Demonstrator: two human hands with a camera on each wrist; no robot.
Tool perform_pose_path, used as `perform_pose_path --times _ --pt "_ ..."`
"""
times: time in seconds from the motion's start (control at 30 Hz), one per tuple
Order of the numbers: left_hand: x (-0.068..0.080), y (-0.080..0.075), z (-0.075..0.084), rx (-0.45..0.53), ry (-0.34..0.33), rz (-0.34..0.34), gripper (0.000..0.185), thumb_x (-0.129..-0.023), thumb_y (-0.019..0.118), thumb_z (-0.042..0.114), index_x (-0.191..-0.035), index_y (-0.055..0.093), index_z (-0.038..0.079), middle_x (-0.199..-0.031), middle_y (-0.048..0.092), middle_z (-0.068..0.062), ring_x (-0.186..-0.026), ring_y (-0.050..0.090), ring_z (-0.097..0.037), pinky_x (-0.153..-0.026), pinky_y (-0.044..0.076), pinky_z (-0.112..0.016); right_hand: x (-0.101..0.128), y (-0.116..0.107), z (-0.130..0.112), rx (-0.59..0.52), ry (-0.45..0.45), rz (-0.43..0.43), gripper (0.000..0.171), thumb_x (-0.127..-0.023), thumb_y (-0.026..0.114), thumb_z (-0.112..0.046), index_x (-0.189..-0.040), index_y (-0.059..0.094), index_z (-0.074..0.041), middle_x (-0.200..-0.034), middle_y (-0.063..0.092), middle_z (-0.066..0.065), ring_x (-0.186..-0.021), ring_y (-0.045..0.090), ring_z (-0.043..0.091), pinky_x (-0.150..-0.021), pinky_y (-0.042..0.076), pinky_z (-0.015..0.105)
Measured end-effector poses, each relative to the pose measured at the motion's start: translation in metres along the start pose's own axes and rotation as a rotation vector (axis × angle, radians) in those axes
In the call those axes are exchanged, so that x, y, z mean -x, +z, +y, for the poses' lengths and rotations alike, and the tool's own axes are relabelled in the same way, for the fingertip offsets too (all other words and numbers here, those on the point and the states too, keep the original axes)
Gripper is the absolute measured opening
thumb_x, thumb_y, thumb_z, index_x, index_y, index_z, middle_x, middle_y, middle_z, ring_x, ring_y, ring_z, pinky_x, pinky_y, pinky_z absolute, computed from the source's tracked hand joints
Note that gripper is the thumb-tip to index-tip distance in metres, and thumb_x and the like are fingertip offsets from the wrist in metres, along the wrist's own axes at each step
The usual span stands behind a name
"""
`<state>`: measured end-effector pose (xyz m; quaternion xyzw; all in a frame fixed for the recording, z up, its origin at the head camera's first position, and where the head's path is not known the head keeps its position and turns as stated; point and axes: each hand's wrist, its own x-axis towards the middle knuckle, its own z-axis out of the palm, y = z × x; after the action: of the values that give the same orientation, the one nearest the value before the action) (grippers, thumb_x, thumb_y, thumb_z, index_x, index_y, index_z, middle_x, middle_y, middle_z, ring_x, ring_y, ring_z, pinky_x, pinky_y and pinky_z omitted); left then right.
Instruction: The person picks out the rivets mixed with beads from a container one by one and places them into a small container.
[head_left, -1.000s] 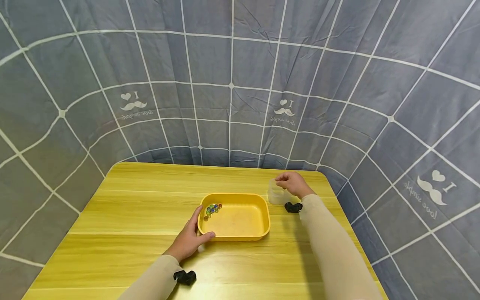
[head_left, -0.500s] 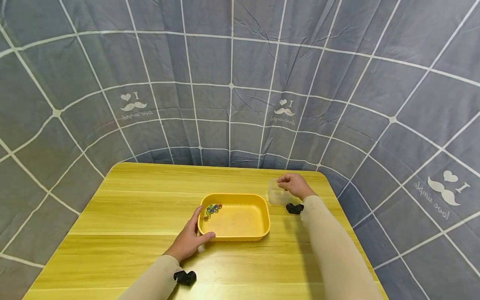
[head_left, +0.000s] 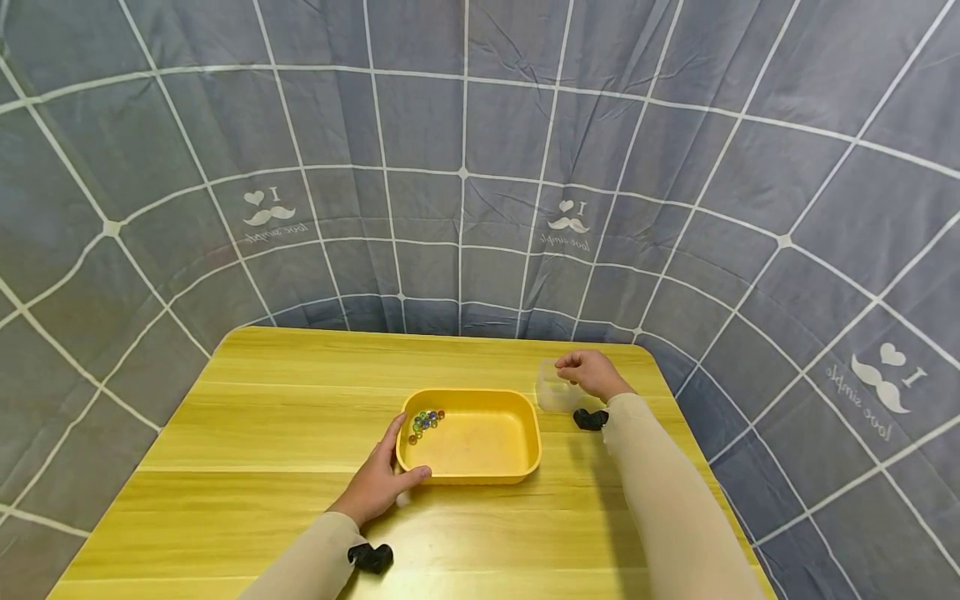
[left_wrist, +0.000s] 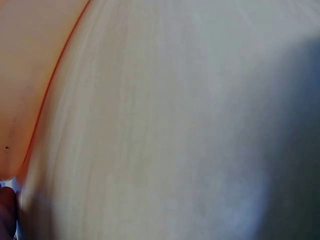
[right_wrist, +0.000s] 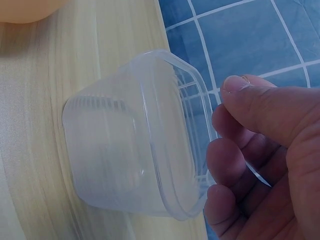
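In the head view a yellow plastic tray [head_left: 480, 479] stands on the table with several glass marbles [head_left: 424, 422] bunched in its left end. My left hand [head_left: 377, 482] grips the tray's front left corner, fingers along the left wall and thumb on the front rim. My right hand [head_left: 590, 371] is over a clear plastic tub [right_wrist: 115, 155], which stands right of the tray with no marbles visible inside. Its thumb [right_wrist: 270, 105] and index finger meet in a pinch at the tub's rim; a small glinting edge [right_wrist: 246, 78] shows between them, mostly hidden.
The wooden table [head_left: 300, 433] ends at a back edge just beyond the tub. A grey curtain [head_left: 420, 208] with white grid lines surrounds the table's back and sides. Black wrist cameras [head_left: 590, 418] sit on both sleeves.
My right hand has shifted very slightly right over the tub, still pinching. My left hand, the tray and the marbles hold their places.
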<state>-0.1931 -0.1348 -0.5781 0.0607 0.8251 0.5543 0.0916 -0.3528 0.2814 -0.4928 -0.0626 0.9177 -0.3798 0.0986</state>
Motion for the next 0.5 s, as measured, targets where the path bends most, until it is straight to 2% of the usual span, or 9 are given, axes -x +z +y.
perform_pose_path --times 0.23,0.5 --pt "-0.005 0.007 0.004 0.021 -0.006 0.014 0.106 -0.094 0.082 0.035 -0.171 0.01 0.03 -0.166 0.034 -0.025 -0.146 0.051 -0.035 -0.118 0.045 -0.049 -0.006 -0.007 0.002 -0.003 0.011 -0.011 0.027 -0.104 0.067 -0.019 -0.125 0.074 -0.002 -0.113 0.075 0.021 -0.103 0.067 0.041 -0.081 0.057 0.035" --pt "-0.012 0.015 0.007 0.018 -0.009 0.033 0.106 -0.093 0.082 0.034 -0.171 0.009 0.03 -0.167 0.033 -0.023 -0.148 0.049 -0.034 -0.119 0.043 -0.047 -0.013 -0.013 0.004 -0.01 -0.001 -0.014 0.028 -0.105 0.066 -0.017 -0.125 0.074 0.0 -0.112 0.075 0.023 -0.103 0.065 0.043 -0.08 0.056 0.036"
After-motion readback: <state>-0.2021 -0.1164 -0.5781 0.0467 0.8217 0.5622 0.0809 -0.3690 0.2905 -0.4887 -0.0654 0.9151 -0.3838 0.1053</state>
